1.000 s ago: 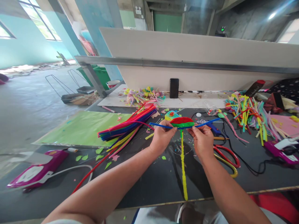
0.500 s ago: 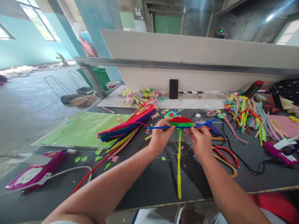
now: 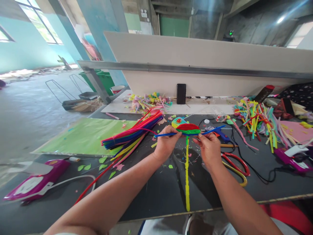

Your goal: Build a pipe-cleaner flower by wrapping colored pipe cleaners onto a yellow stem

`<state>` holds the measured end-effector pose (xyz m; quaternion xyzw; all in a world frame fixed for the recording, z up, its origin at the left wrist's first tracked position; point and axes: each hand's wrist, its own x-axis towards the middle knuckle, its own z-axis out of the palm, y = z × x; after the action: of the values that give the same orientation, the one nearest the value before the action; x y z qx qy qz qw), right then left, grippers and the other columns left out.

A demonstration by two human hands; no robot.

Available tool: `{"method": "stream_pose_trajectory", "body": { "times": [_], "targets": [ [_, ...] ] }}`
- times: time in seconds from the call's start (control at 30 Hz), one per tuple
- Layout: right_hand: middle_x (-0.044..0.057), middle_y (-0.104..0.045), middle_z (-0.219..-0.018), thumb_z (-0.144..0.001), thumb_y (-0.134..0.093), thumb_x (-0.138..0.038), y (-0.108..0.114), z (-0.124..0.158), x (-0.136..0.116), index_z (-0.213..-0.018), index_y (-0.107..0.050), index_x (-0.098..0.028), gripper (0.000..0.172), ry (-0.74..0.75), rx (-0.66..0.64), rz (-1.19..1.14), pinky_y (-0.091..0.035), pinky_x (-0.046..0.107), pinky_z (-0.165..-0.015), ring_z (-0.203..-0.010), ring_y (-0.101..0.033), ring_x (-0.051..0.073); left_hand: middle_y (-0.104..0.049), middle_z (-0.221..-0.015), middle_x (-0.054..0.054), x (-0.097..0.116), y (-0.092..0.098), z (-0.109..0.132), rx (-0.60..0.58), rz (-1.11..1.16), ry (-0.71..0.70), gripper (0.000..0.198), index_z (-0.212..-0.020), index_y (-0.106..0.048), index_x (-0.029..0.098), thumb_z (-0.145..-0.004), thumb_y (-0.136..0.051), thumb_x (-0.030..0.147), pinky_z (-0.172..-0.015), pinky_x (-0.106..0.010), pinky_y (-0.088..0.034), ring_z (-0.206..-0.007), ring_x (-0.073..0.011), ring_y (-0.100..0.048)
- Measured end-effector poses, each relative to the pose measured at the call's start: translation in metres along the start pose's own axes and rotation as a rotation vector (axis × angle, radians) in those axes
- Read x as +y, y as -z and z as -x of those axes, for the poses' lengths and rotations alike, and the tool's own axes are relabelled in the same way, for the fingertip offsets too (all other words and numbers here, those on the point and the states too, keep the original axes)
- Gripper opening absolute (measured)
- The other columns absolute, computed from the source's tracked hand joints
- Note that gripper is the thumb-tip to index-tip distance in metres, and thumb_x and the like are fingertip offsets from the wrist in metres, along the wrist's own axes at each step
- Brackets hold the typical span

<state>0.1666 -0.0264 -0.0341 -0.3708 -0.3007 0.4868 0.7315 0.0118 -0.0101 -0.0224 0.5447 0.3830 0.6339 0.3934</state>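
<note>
Left hand (image 3: 166,143): thumb and fingers closed in a pinch on a blue pipe cleaner (image 3: 164,134), just beside the left end of a red-and-green piece (image 3: 187,127). Right hand (image 3: 209,147): same pinch, just beside the right end. The blue strip runs along the piece's lower edge, both its free ends sticking out past the fingers.

Below, a yellow stem (image 3: 187,176), green at the top, comes down between the forearms towards the front edge of the table (image 3: 156,199). Cannot tell whether it is fixed to the piece or bears on the tabletop.

Risks, as I judge them: uneven pull from the two hands could slide the strip off the curved edge; too hard a squeeze could crush the fuzzy layers; a bump against the stem's low end could twist the head.

Just behind, a patterned piece (image 3: 179,120) with a red spot; a careless push might snag it. Left: a bundle of pipe cleaners (image 3: 133,132), one pink strand reaching to the left hand, liable to catch. Right: scissors (image 3: 245,164) near the wrist, easily knocked by the forearm. Further back, a phone (image 3: 181,94) stands upright.
</note>
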Motion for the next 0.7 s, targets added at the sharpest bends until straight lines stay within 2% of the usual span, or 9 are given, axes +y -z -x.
{"method": "stream_pose_trajectory", "body": {
  "times": [0.1,0.2,0.3,0.37,0.47,0.7],
  "targets": [
    [-0.002,-0.063,-0.072,-0.061,-0.078,-0.026,0.001,-0.001,0.001,-0.067,-0.06,-0.018,0.021,0.074,0.001,0.051,-0.059,0.033,-0.061,-0.067,-0.061,0.014,-0.059,-0.071,0.005,0.001,-0.002,-0.001,-0.041,0.212,0.104,0.032,-0.085,-0.051,0.021,-0.065,-0.075,0.023,-0.068,-0.031,-0.053,-0.065,-0.0134,-0.063],
    [-0.001,-0.064,-0.08,-0.064,-0.076,-0.028,0.002,-0.001,0.003,-0.07,-0.06,-0.019,0.019,0.15,0.004,0.087,-0.059,0.033,-0.062,-0.069,-0.06,0.014,-0.065,-0.083,0.001,-0.001,-0.001,-0.002,-0.171,0.347,0.239,0.045,-0.102,-0.053,0.021,-0.065,-0.077,0.026,-0.073,-0.033,-0.053,-0.069,-0.014,-0.064],
    [0.0,-0.064,-0.083,-0.067,-0.074,-0.028,0.001,0.001,0.004,-0.072,-0.06,-0.019,0.017,0.181,-0.012,0.112,-0.059,0.033,-0.063,-0.072,-0.06,0.015,-0.066,-0.082,-0.004,-0.004,0.002,-0.004,-0.325,0.383,0.404,0.035,-0.094,-0.062,0.016,-0.067,-0.077,0.032,-0.07,-0.032,-0.051,-0.07,-0.0151,-0.063],
    [0.0,-0.064,-0.084,-0.068,-0.074,-0.029,-0.001,0.003,0.005,-0.073,-0.061,-0.02,0.017,0.18,-0.033,0.127,-0.058,0.033,-0.063,-0.071,-0.06,0.015,-0.067,-0.081,-0.006,-0.006,0.003,-0.004,-0.367,0.373,0.457,0.033,-0.088,-0.066,0.014,-0.064,-0.08,0.031,-0.067,-0.03,-0.05,-0.071,-0.0164,-0.063],
    [-0.001,-0.064,-0.081,-0.067,-0.074,-0.029,-0.002,0.005,0.006,-0.072,-0.06,-0.02,0.017,0.147,-0.043,0.116,-0.057,0.033,-0.062,-0.07,-0.06,0.015,-0.068,-0.083,-0.006,-0.007,0.002,-0.003,-0.367,0.355,0.455,0.033,-0.087,-0.069,0.015,-0.06,-0.082,0.027,-0.063,-0.029,-0.048,-0.071,-0.0161,-0.061],
    [-0.002,-0.063,-0.072,-0.066,-0.075,-0.028,-0.002,0.007,0.003,-0.072,-0.061,-0.019,0.018,0.098,-0.049,0.103,-0.056,0.029,-0.057,-0.067,-0.06,0.014,-0.065,-0.076,-0.004,-0.012,0.003,-0.002,-0.371,0.291,0.385,0.025,-0.082,-0.069,0.016,-0.063,-0.08,0.026,-0.057,-0.026,-0.047,-0.062,-0.0129,-0.056]
  ]
}}
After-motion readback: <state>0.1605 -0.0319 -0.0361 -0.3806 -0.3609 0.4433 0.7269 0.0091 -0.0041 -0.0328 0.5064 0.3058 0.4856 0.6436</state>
